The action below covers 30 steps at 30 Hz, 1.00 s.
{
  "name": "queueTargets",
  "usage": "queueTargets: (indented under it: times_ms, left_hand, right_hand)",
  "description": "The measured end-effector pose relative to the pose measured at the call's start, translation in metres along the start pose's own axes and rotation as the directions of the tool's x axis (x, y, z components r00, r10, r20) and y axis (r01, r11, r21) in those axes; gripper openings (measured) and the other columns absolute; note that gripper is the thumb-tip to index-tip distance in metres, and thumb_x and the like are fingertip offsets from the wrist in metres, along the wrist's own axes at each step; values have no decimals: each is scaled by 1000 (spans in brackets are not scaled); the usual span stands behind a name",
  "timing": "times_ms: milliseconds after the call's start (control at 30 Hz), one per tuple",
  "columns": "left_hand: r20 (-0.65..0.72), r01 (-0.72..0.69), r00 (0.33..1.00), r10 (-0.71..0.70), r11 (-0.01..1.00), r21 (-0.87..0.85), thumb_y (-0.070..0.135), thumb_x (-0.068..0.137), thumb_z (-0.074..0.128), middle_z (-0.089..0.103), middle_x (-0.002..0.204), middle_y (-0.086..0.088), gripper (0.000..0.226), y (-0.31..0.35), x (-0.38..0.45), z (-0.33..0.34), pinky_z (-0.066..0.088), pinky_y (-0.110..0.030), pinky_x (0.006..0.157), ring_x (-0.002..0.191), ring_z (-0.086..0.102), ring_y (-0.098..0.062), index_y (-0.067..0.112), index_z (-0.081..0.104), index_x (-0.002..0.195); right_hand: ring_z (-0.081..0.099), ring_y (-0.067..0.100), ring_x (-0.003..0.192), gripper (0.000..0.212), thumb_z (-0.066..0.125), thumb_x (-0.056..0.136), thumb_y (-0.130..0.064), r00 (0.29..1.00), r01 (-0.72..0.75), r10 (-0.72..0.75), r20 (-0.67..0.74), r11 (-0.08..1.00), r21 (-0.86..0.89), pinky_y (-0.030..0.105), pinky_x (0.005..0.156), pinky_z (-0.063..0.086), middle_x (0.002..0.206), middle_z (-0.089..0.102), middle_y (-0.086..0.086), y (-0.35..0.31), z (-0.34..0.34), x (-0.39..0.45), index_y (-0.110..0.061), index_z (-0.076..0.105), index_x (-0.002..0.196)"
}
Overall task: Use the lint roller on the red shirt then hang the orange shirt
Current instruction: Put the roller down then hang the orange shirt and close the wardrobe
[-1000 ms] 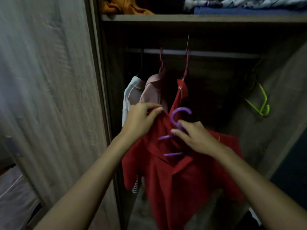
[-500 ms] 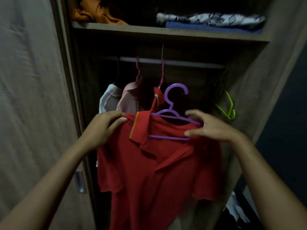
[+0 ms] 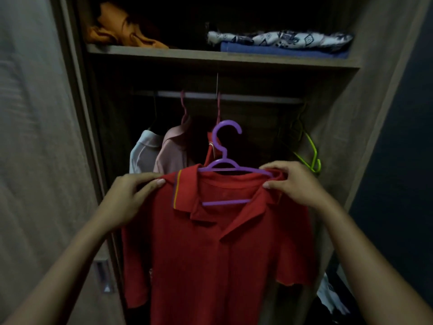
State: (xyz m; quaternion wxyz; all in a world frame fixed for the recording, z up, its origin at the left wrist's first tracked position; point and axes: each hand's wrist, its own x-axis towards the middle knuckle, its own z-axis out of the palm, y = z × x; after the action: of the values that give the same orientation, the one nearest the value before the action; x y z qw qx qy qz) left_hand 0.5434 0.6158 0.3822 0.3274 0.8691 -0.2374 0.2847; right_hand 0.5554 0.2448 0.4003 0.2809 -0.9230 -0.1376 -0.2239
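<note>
The left hand [image 3: 127,198] pinches the left shoulder of the red shirt [image 3: 210,254], held up on a purple hanger [image 3: 225,160] before an open wardrobe [image 3: 339,137]. The right hand [image 3: 295,184] grips the shirt's right shoulder and the hanger's end. The orange shirt [image 3: 121,31] lies bunched on the upper shelf [image 3: 210,57], left of folded cloths [image 3: 281,42].

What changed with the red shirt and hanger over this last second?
The red shirt went from bunched to spread flat and raised; the purple hanger now stands upright in its collar. The right hand moved from the hook to the shoulder. The left hand kept its grip; the hung clothes stayed.
</note>
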Motion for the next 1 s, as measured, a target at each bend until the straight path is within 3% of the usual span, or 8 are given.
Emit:
queueTargets:
  times_ms: [67,167,233,333,467,667,800,1000]
  left_hand:
    - [-53,26,998,-26,1000,-14,24,91,60,68,91,30,19,-1,-2,4,42,-3,76,90,57,20,19,74,103]
    - [-132,11,991,-12,1000,-4,18,90,61,74,97,5,18,11,-3,21,36,4,71,93,55,12,13,74,101]
    - [-156,-16,988,10,999,-39,17,91,62,73,97,6,18,26,-2,34,38,2,73,92,57,9,10,74,101]
    - [-116,-35,993,28,997,-64,30,89,56,75,99,5,26,44,3,56,49,-20,78,91,67,-4,18,74,102]
    - [-8,-92,996,92,986,-138,21,88,64,74,101,7,21,60,6,74,45,-11,80,95,65,-1,21,73,107]
    - [152,32,987,49,872,-488,36,95,51,71,108,14,28,51,13,71,46,-17,96,109,62,2,23,72,110]
    - [-112,-36,994,11,973,-227,16,94,55,50,137,4,34,33,68,80,30,-8,101,128,47,-9,16,59,128]
    - [-15,-53,999,53,998,-39,2,92,46,15,158,-12,61,25,127,130,5,-14,112,147,11,-20,0,21,148]
  right_hand:
    - [56,7,114,53,82,72,-24,984,30,-24,-176,999,30,26,101,42,123,58,-11,-17,11,-11,-30,62,121]
    - [57,6,69,21,67,86,-37,907,23,28,-420,993,118,30,69,47,77,64,-4,-59,46,-36,-17,69,81]
    - [56,8,57,46,53,91,-52,965,-150,198,-172,955,256,33,61,45,64,66,1,-83,69,-46,-12,68,73]
    - [59,7,54,45,47,91,-57,904,-407,397,158,693,595,24,52,45,78,73,0,-103,83,-33,-18,68,84]
    - [65,11,69,30,56,92,-43,836,-434,516,186,415,800,25,59,54,84,70,2,-108,90,-13,-15,65,94]
    - [65,20,69,19,47,96,-22,765,-441,643,37,482,757,32,58,57,80,65,11,-74,94,2,-9,59,88]
    - [60,24,69,23,46,93,-22,783,-468,616,-82,672,574,29,64,43,73,59,6,-56,88,25,-13,55,75]
    - [63,27,99,30,42,93,-15,873,-371,470,-132,815,446,28,82,44,104,67,9,-59,70,92,-13,65,112]
